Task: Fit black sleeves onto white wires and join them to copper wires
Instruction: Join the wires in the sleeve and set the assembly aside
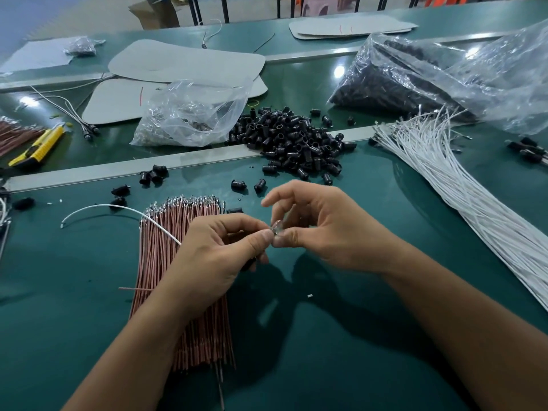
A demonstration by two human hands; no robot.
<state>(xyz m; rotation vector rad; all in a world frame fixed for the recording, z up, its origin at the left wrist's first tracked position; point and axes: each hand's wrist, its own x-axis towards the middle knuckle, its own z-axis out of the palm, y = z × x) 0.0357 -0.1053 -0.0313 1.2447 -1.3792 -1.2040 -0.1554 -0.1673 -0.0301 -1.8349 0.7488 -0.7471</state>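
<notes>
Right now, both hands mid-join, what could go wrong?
1. The small clear part is pinched only at the fingertips where the left hand and right hand meet; it could slip and drop.
2. The white wire held in the left hand arcs over the copper wire bundle; it may snag the metal tips there.

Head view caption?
Left hand and right hand pinch a small part, white wire trailing over copper wires, black sleeves behind.

The left grip (213, 247) and right grip (320, 229) are bare hands with short, trimmed fingernails (267, 234). The left forearm (127, 351) and right forearm (444, 315) are bare too.
</notes>
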